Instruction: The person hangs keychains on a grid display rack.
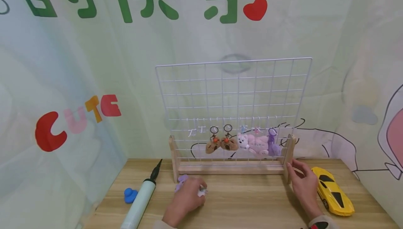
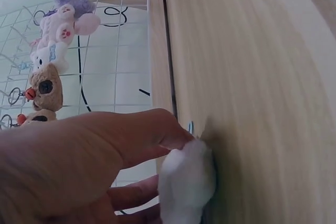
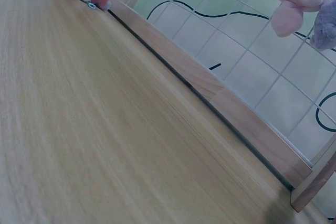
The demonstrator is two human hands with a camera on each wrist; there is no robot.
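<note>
My left hand (image 1: 190, 193) is low over the table in front of the rack's left end. Its thumb and fingers pinch a small white plush (image 2: 186, 182), mostly covered by the hand in the head view. Just beyond that hand lies a purple plush (image 1: 181, 182). At the other end, my right hand (image 1: 304, 183) grips the right wooden post (image 1: 289, 157) of the rack's stand. On the white wire grid (image 1: 231, 96) hang two brown plush keychains (image 1: 229, 143), a white plush (image 1: 242, 141), a pink plush (image 1: 259, 145) and a purple plush (image 1: 274, 148).
A yellow toy car (image 1: 335, 192) stands right of my right hand. On the left lie a pale green hand pump (image 1: 140, 202) and a blue rubber duck (image 1: 130, 195). Several white hooks (image 1: 201, 129) stick out of the grid. A printed cloth (image 1: 94, 64) hangs behind the table.
</note>
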